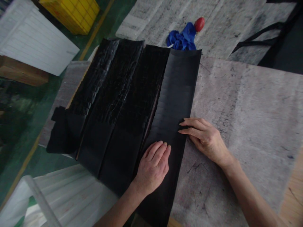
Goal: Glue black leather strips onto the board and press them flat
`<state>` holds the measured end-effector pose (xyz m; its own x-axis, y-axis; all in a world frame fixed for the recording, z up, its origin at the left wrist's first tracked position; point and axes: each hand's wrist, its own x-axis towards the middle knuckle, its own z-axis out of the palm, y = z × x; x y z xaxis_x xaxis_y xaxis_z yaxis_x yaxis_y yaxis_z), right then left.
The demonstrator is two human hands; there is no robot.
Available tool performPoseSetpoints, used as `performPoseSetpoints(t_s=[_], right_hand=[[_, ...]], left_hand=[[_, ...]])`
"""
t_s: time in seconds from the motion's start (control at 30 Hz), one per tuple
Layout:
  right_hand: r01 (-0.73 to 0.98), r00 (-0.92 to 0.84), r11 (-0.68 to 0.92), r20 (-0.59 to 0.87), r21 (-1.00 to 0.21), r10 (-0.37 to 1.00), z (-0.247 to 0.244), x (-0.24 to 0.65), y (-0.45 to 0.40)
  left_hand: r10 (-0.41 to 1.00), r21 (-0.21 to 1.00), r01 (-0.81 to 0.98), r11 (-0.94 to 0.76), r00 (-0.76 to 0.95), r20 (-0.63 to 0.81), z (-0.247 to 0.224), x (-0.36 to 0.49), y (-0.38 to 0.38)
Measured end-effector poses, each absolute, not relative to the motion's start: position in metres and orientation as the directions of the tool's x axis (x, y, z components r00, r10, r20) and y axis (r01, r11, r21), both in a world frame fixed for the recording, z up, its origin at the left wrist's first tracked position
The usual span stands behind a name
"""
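Observation:
Long black panels lie side by side on the cloth-covered table, the left ones glossy over their far part. The rightmost panel is matte grey-black, with rows of faint ridges. My left hand rests on this panel's near part, palm down, its fingers extended close to one another. To its right, my right hand touches the panel's right edge with its fingertips, thumb tucked beneath. That edge lies between the fingers and thumb.
Past the panels' far end lie a crumpled blue cloth and a red round object. Black straps lie at the far right. White bins and a yellow crate stand to the left; another white bin is near.

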<state>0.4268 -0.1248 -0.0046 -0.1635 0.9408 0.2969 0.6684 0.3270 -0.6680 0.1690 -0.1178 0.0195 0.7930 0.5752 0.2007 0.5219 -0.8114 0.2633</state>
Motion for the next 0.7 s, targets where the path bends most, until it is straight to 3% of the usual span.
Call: performPoseSetpoints(t_s=[0.7], right_hand=[[0.674, -0.167, 0.327, 0.294, -0.662, 0.941, -0.0054, 0.4266, -0.125]], left_hand=[[0.574, 0.262, 0.522, -0.812, 0.796, 0.193, 0.0174, 0.1681, -0.1199]])
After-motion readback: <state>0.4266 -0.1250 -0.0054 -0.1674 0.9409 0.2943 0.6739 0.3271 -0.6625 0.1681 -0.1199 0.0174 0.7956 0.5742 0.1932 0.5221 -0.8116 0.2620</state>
